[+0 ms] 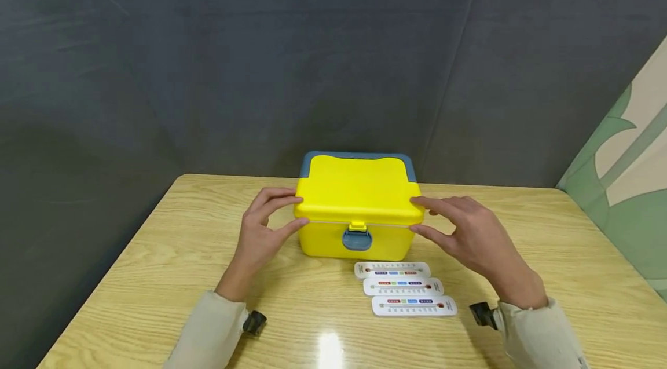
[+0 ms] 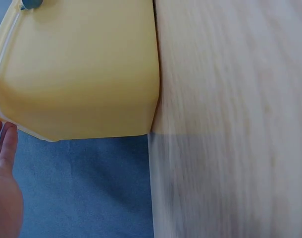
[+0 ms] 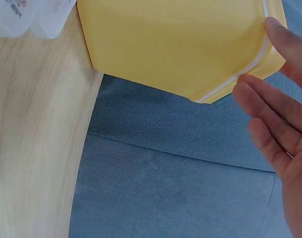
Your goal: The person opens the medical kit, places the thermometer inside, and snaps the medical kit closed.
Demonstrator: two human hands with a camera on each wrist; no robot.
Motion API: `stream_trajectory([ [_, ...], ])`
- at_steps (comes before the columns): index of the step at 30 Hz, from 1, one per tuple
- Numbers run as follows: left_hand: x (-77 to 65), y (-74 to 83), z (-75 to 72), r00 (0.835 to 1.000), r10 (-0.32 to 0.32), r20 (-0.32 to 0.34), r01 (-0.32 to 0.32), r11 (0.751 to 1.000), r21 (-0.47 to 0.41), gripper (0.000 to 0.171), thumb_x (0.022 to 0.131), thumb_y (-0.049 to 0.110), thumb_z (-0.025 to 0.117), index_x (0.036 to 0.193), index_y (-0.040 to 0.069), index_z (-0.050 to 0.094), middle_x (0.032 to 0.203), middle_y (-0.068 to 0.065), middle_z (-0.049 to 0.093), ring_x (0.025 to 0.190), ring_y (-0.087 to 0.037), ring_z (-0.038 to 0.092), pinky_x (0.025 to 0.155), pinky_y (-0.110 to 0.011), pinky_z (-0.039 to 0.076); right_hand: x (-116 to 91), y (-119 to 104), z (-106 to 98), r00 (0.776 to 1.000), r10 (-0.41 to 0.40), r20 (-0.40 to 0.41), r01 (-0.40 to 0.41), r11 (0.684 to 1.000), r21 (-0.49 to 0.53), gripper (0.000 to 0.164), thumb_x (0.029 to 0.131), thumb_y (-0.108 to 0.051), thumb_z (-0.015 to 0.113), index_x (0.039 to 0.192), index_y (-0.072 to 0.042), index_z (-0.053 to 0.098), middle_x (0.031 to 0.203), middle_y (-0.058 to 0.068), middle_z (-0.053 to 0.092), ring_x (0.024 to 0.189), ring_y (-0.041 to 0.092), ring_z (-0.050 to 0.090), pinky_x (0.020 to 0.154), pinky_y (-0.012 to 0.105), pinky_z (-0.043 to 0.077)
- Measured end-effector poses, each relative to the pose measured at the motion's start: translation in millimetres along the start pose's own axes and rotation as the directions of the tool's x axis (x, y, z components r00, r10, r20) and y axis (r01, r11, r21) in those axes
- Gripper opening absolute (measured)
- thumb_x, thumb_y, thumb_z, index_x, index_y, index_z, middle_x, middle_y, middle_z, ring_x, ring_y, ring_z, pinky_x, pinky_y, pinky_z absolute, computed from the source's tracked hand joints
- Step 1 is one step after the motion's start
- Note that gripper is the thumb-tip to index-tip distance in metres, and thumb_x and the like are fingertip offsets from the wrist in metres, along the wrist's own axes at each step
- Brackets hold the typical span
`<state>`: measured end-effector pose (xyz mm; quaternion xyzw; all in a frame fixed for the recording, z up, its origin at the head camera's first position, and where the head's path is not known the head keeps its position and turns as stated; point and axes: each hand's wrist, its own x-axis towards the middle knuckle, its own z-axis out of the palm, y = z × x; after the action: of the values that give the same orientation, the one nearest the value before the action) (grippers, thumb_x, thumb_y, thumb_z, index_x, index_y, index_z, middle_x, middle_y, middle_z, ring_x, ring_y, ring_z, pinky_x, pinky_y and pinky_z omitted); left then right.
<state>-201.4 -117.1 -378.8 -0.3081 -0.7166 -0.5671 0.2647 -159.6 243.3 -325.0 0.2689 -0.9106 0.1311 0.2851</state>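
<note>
A yellow storage box [image 1: 333,241] with a blue-grey handle [image 1: 307,167] stands near the table's back edge, its lid [image 1: 359,186] down. On the front, the blue-grey latch [image 1: 356,240] hangs below a small yellow tab. My left hand [image 1: 260,236] holds the lid's left front corner, thumb at the seam and fingers on the side. At the opposite corner my right hand [image 1: 476,236] holds the lid likewise; its thumb [image 3: 284,37] lies by the pale seam in the right wrist view. Only part of the left hand [image 2: 5,193] shows in the left wrist view.
Three white thermometers [image 1: 414,306] lie in a staggered row on the wooden table [image 1: 292,311], in front of the box. A dark cloth [image 1: 312,68] hangs behind the table. A green and beige patterned panel [image 1: 615,166] stands at the right.
</note>
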Motion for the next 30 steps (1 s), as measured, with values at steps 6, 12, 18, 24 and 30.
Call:
stream_trajectory([
  [6,0.7,1.6,1.8,0.999,-0.011,-0.03,0.01,0.999,-0.036,0.042,0.069,-0.011,0.084,0.108,-0.002,0.073,0.116,-0.019,0.062,0.116,-0.013,0.059,0.102,-0.022,0.048,-0.6,1.0,0.7,1.0,-0.019,-0.024,0.019,1.0,0.012,0.048,0.081,-0.045,0.079,0.12,-0.019,0.072,0.09,0.0,0.075,0.077,0.016,0.065,0.064,0.034,0.054],
  [12,-0.4,2.8,2.1,0.997,-0.069,-0.045,0.067,0.996,-0.055,0.042,0.069,-0.01,0.084,0.109,-0.002,0.073,0.116,-0.018,0.063,0.115,-0.01,0.059,0.102,-0.022,0.049,0.2,0.8,0.5,0.999,-0.036,-0.029,0.037,0.999,0.022,0.051,0.086,-0.056,0.068,0.119,-0.017,0.073,0.087,0.0,0.075,0.075,0.015,0.064,0.062,0.031,0.053],
  [18,-1.2,2.8,3.4,0.996,-0.072,-0.056,0.069,0.996,-0.049,0.042,0.069,-0.011,0.083,0.109,-0.002,0.073,0.114,-0.018,0.063,0.114,-0.01,0.06,0.101,-0.021,0.049,0.5,0.8,-0.5,0.998,-0.048,-0.043,0.049,0.998,0.033,0.052,0.087,-0.058,0.064,0.116,-0.016,0.075,0.084,0.001,0.075,0.072,0.015,0.063,0.06,0.03,0.053],
  [24,-1.2,1.2,5.5,0.997,-0.045,-0.069,0.042,0.998,-0.055,0.043,0.068,-0.014,0.082,0.108,-0.003,0.072,0.109,-0.019,0.063,0.112,-0.011,0.061,0.1,-0.02,0.05,-0.5,1.5,-0.4,0.996,-0.058,-0.067,0.061,0.997,0.045,0.05,0.087,-0.057,0.065,0.114,-0.016,0.076,0.081,0.0,0.074,0.069,0.014,0.063,0.058,0.028,0.052],
  [30,-0.4,4.9,9.5,0.995,-0.037,-0.092,0.033,0.998,-0.044,0.042,0.065,-0.013,0.084,0.105,-0.003,0.073,0.105,-0.017,0.064,0.109,-0.011,0.062,0.1,-0.02,0.05,-0.7,4.5,-3.2,0.996,-0.066,-0.068,0.069,0.996,0.049,0.051,0.088,-0.058,0.062,0.114,-0.016,0.076,0.081,0.0,0.074,0.069,0.013,0.062,0.058,0.025,0.05],
])
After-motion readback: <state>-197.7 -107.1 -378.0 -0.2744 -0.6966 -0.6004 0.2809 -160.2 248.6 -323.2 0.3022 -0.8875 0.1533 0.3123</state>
